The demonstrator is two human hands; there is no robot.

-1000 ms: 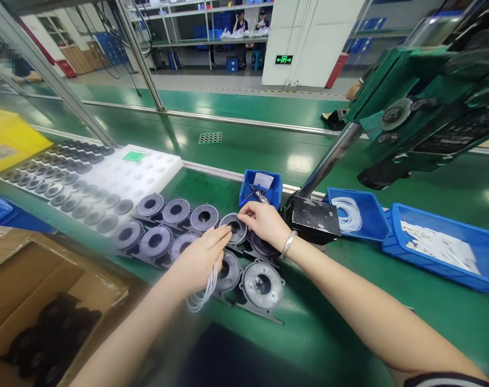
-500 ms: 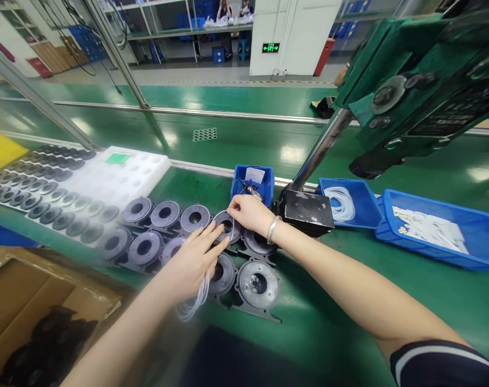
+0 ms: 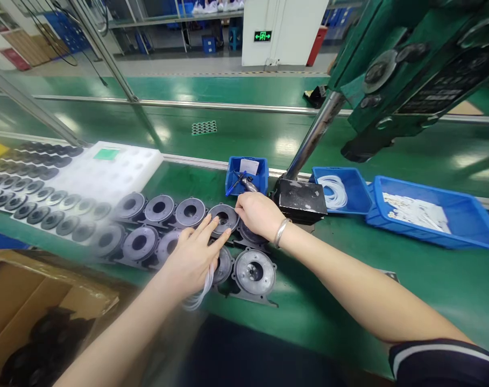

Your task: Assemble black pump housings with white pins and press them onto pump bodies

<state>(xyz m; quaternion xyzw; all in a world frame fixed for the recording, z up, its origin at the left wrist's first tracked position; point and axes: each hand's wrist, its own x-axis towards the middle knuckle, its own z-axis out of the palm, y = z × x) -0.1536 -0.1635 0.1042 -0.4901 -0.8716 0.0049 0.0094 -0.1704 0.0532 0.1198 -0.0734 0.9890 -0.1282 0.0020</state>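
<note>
Round grey metal housings [image 3: 191, 212] stand in two rows on the green bench. My left hand [image 3: 193, 258] lies over the middle of the rows, its fingers stretched toward one housing [image 3: 223, 219] and touching its rim. Several thin white sealing rings [image 3: 204, 293] hang in a bundle from under its palm. At the right rim of that same housing is my right hand [image 3: 258, 214], wearing a silver bangle [image 3: 282, 232]. Its fingers are curled and pressed together; what lies between the fingertips is hidden. Nearest me on the right is another housing [image 3: 254, 271].
Behind my right hand stand a small blue bin [image 3: 261, 185] with tools and a black block [image 3: 303, 199] under a green press [image 3: 373, 97]. To the right are blue bins of white rings [image 3: 333, 192] and small white parts [image 3: 416, 212]. A white foam tray [image 3: 123, 166] and cardboard box [image 3: 46, 279] are left.
My right hand has shifted from the housing's top to its right rim. The white ring strand seen across the housing before no longer shows. My left hand stays over the rows with its rings.
</note>
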